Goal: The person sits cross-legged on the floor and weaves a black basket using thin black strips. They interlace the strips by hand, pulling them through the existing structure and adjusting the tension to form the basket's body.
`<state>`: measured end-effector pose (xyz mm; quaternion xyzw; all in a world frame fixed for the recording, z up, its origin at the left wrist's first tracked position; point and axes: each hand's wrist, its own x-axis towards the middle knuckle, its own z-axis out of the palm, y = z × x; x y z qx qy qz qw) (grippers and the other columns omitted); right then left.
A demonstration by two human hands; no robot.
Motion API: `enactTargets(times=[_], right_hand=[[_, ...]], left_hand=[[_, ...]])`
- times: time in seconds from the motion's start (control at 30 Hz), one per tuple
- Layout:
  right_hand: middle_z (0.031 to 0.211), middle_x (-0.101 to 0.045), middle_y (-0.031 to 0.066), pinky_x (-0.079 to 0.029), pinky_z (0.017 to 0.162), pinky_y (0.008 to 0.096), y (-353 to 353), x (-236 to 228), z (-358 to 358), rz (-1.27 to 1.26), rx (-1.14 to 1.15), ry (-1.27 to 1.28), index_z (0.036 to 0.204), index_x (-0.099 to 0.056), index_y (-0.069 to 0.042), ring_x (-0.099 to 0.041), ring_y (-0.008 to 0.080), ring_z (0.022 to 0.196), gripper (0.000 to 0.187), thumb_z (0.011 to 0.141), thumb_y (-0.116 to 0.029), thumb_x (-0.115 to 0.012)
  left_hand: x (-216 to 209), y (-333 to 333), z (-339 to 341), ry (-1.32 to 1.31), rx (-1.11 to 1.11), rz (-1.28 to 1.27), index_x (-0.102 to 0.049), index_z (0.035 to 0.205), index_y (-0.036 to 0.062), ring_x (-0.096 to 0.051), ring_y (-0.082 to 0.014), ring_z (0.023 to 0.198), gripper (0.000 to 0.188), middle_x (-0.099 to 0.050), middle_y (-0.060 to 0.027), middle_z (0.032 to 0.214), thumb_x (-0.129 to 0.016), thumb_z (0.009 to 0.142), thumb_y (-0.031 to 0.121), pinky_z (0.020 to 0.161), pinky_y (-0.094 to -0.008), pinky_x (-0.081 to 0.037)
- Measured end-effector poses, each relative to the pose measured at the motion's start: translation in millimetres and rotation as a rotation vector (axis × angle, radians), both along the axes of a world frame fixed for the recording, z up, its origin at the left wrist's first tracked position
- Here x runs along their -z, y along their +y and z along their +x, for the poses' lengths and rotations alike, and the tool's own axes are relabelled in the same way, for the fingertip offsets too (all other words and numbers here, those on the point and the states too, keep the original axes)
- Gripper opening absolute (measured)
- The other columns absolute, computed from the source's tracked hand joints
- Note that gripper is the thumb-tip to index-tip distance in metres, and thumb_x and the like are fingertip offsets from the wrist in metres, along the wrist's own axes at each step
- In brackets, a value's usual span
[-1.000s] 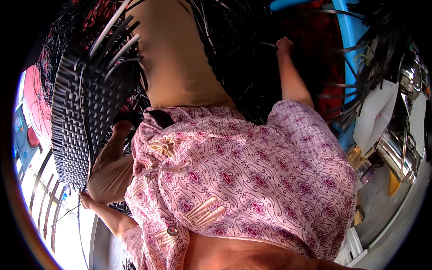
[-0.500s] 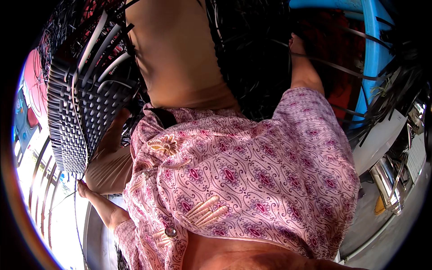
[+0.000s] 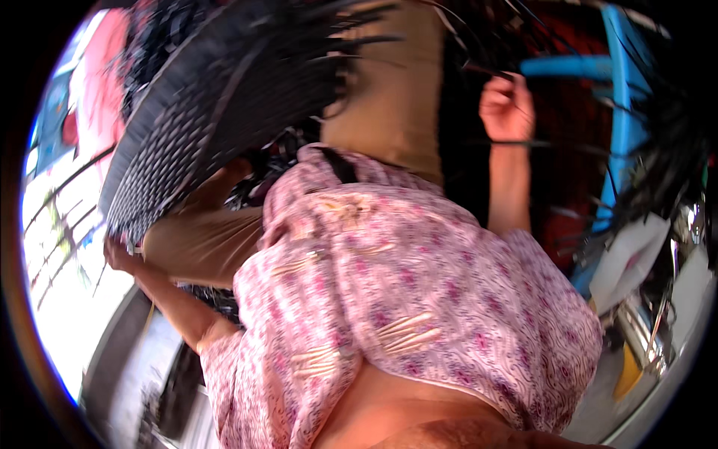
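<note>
The woven black basket panel (image 3: 217, 112) had swung up and across toward twelve o'clock, where a second earlier it stood upright at nine o'clock; the work had been turned over to a fresh side. The left hand (image 3: 120, 254), at eight o'clock, gripped the panel's lower edge, fingers curled around it. The right hand (image 3: 507, 105), at one o'clock, had risen and was clenched on a thin black strand (image 3: 523, 142) running sideways past the blue frame (image 3: 621, 112). A pink patterned garment (image 3: 419, 299) filled the middle; loose black strands (image 3: 658, 172) hung at three o'clock. The picture was motion-blurred.
</note>
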<state>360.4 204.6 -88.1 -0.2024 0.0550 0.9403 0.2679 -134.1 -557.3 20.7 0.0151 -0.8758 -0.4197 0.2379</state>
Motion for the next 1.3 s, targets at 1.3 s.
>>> enactTargets(times=[1.3], right_hand=[[0.095, -0.071, 0.0123, -0.061, 0.074, 0.0299, -331.9, -125.6, -229.7, 0.713, -1.003, -0.122, 0.101, -0.067, 0.001, -0.072, 0.0202, 0.085, 0.014, 0.089, -0.005, -0.07]], left_hand=[[-15.1, 248.9, 278.9, -0.254, 0.286, 0.711, -0.064, 0.113, -0.0052, -0.062, -0.0167, 0.104, 0.022, -0.066, -0.0123, 0.115, -0.054, 0.099, 0.008, 0.095, -0.0297, -0.049]])
